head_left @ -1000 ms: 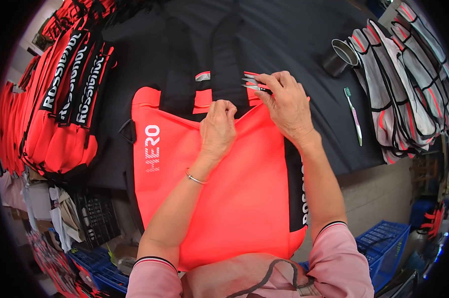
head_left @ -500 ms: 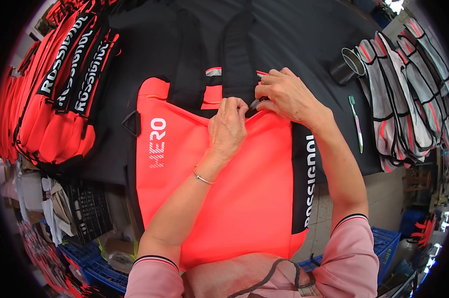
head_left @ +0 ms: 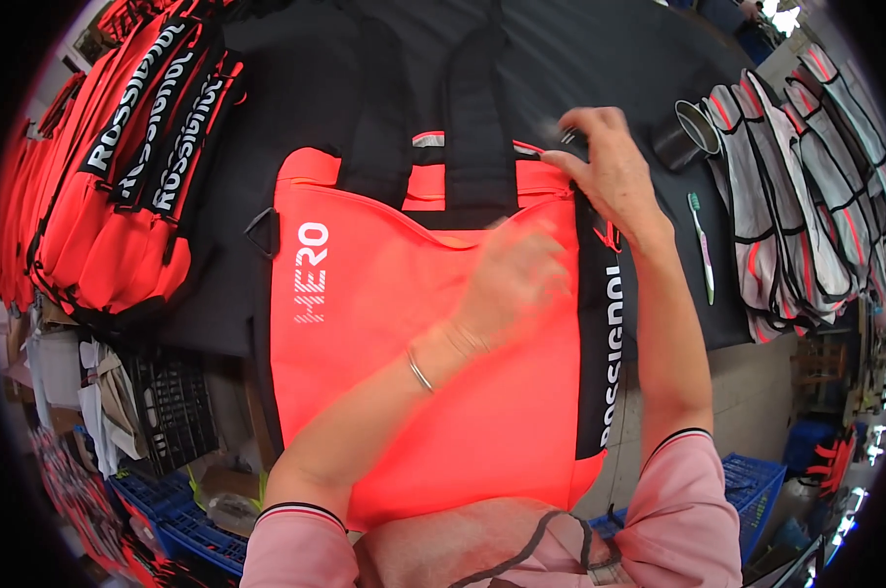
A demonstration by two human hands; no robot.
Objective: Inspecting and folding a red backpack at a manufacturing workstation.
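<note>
A coral-red bag (head_left: 443,392) with black sides and black shoulder straps (head_left: 478,127) lies in front of me, its lower end against my body. The upper edge of its red panel sags, showing a black strip beneath. My left hand (head_left: 521,279) is over the right half of the panel, its fingers smeared by motion. At the bag's upper right corner, my right hand (head_left: 610,171) is closed round a small dark tool (head_left: 570,140) with a metal glint, apparently thread snips, partly hidden by the fingers. A red zipper pull (head_left: 608,236) hangs on the black side below it.
Stacked red-and-black bags (head_left: 120,216) stand on the left of the black-covered table (head_left: 600,59). At the right are a dark cup (head_left: 686,137) on its side, a toothbrush (head_left: 703,250) and a row of grey pieces with black edging (head_left: 786,196). Blue crates (head_left: 757,490) sit below.
My left hand has left the bag's upper edge and moved down and right. My right hand has lifted away up and right with the small tool. The panel edge now sags.
</note>
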